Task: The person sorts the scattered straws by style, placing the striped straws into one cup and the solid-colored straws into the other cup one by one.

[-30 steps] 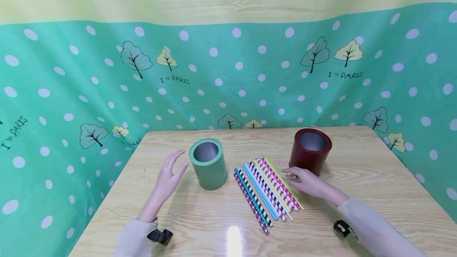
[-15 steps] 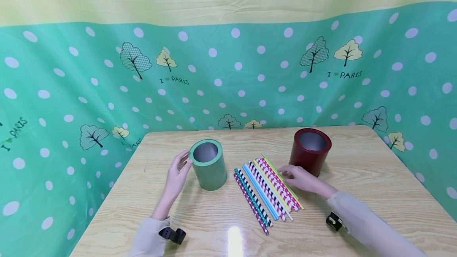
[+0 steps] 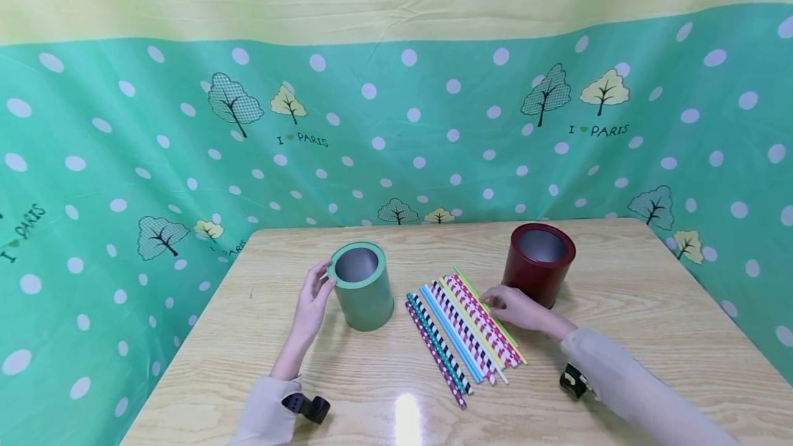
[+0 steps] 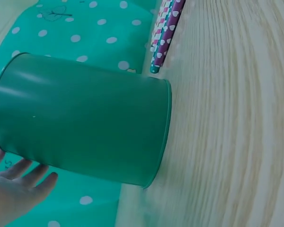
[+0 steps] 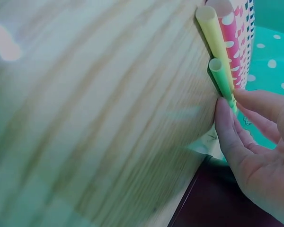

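Observation:
A green tin, open at the top, stands upright left of the middle of the table. Against its left side my left hand rests with spread fingers near the rim; the left wrist view shows those fingers fairly straight along the tin wall. Paper straws lie side by side in a slanting row between the tins. At the row's right edge my right hand pinches a thin light-green straw between thumb and forefinger. That straw lies beside a yellow straw.
Close behind my right hand stands a dark red tin, also open-topped. The wooden table ends at the back against a green and yellow curtain with dots and trees. Each wrist carries a small black camera.
My left hand has moved right to touch the green tin. The right hand has moved slightly left, its fingers closing on the light-green straw. Tins and straws have stayed in place.

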{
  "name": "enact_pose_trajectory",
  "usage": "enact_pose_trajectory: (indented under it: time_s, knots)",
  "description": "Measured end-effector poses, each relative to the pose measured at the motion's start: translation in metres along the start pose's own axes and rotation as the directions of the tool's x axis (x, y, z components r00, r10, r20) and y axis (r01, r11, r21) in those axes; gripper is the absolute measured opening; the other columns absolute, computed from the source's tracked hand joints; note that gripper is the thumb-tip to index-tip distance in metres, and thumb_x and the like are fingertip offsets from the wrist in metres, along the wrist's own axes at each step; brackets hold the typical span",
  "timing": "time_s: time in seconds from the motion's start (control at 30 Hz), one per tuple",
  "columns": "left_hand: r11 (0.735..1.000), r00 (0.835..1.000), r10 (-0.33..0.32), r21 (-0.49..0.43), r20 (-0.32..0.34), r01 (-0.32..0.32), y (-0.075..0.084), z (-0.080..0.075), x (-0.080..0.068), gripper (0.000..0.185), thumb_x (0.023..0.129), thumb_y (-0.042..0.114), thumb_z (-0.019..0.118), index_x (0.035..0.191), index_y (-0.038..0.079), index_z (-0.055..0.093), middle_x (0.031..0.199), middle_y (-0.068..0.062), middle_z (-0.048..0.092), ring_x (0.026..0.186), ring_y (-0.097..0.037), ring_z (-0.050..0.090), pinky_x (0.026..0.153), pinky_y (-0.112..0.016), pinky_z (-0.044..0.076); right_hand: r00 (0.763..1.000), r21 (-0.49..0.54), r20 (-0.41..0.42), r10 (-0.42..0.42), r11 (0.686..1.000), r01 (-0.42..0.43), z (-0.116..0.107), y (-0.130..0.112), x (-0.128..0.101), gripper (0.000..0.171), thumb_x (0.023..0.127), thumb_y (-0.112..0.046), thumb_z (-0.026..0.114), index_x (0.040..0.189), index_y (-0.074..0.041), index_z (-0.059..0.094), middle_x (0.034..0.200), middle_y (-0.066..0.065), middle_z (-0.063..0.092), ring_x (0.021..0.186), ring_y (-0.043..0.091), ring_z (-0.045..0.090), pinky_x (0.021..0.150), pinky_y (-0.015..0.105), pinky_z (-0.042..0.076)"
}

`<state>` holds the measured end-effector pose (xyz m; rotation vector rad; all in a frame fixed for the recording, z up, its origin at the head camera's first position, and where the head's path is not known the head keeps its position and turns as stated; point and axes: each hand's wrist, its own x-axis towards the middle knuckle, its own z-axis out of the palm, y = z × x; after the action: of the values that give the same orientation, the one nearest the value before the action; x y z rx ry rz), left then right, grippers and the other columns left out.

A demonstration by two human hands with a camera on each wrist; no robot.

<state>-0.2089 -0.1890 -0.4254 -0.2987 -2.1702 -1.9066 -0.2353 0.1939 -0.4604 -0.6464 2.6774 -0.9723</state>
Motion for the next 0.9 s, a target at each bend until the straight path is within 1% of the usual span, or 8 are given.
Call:
enact_pose_trajectory:
  time_s: [0.07, 0.17, 0.23, 0.33, 0.53, 0.67, 0.9]
  knots:
    - [0.999, 1.0, 0.003, -0.037, -0.002, -0.003, -0.002, 0.002, 0.001, 0.039, 0.093, 0.008, 0.041, 0.13, -0.002, 0.032, 0.131, -0.022, 0.036, 0.119, -0.028, 0.037, 0.088, -0.013, 0.036, 1.0, 0.005, -0.002, 0.003, 1.0, -0.003, 0.001, 0.0, 0.001, 0.025, 0.082, -0.005, 0.059, 0.107, -0.002, 0.06, 0.085, 0.001, 0.055, 0.074, 0.013, 0.047, 0.062, 0.025, 0.042]
    - [0.997, 1.0, 0.008, -0.071, -0.007, -0.009, -0.005, 0.004, 0.001, 0.038, 0.094, 0.009, 0.038, 0.129, -0.002, 0.03, 0.127, -0.024, 0.037, 0.113, -0.018, 0.041, 0.085, -0.015, 0.037, 1.0, 0.011, -0.001, 0.001, 1.0, -0.001, 0.002, -0.001, 0.002, 0.026, 0.082, -0.005, 0.059, 0.107, -0.002, 0.06, 0.082, 0.0, 0.054, 0.073, 0.013, 0.047, 0.062, 0.024, 0.041]
    - [0.997, 1.0, 0.007, -0.081, -0.012, -0.008, -0.007, 0.005, 0.002, 0.038, 0.094, 0.01, 0.037, 0.129, -0.003, 0.029, 0.126, -0.025, 0.038, 0.108, -0.012, 0.042, 0.083, -0.017, 0.038, 1.0, 0.012, 0.0, 0.003, 1.0, -0.003, 0.003, 0.0, 0.003, 0.026, 0.082, -0.005, 0.059, 0.108, -0.002, 0.06, 0.081, -0.001, 0.053, 0.072, 0.013, 0.046, 0.06, 0.023, 0.04]
    - [0.997, 1.0, 0.004, -0.082, -0.012, -0.005, -0.01, 0.006, 0.001, 0.037, 0.095, 0.012, 0.035, 0.129, -0.002, 0.027, 0.124, -0.024, 0.038, 0.104, -0.007, 0.043, 0.082, -0.018, 0.038, 1.0, 0.008, -0.002, 0.007, 1.0, -0.007, 0.003, 0.0, 0.004, 0.026, 0.082, -0.005, 0.058, 0.108, -0.002, 0.06, 0.078, -0.001, 0.052, 0.071, 0.013, 0.045, 0.059, 0.022, 0.039]
    - [0.998, 1.0, -0.002, -0.067, -0.021, 0.0, -0.01, 0.008, 0.0, 0.038, 0.095, 0.014, 0.033, 0.13, 0.001, 0.026, 0.122, -0.023, 0.039, 0.103, -0.009, 0.042, 0.082, -0.02, 0.037, 1.0, 0.01, 0.0, 0.018, 1.0, -0.018, 0.005, -0.001, 0.005, 0.025, 0.082, -0.003, 0.058, 0.107, -0.001, 0.06, 0.075, 0.0, 0.049, 0.067, 0.013, 0.045, 0.054, 0.021, 0.039]
    - [0.999, 1.0, -0.003, -0.046, -0.025, 0.002, -0.011, 0.009, 0.0, 0.037, 0.096, 0.015, 0.032, 0.13, 0.001, 0.025, 0.119, -0.023, 0.04, 0.102, -0.01, 0.041, 0.082, -0.024, 0.036, 0.999, 0.018, 0.0, 0.042, 0.999, -0.042, 0.007, -0.002, 0.007, 0.026, 0.081, -0.001, 0.059, 0.106, 0.0, 0.06, 0.072, 0.001, 0.048, 0.062, 0.013, 0.045, 0.049, 0.022, 0.04]
    - [0.999, 0.999, -0.035, -0.033, -0.03, 0.034, -0.014, 0.009, 0.001, 0.038, 0.095, 0.017, 0.032, 0.131, 0.006, 0.026, 0.121, -0.02, 0.042, 0.103, -0.011, 0.041, 0.085, -0.031, 0.035, 0.996, 0.02, -0.023, 0.085, 0.996, -0.084, 0.008, -0.007, 0.009, 0.025, 0.077, 0.001, 0.061, 0.102, 0.0, 0.061, 0.066, 0.001, 0.047, 0.053, 0.011, 0.045, 0.045, 0.023, 0.04]
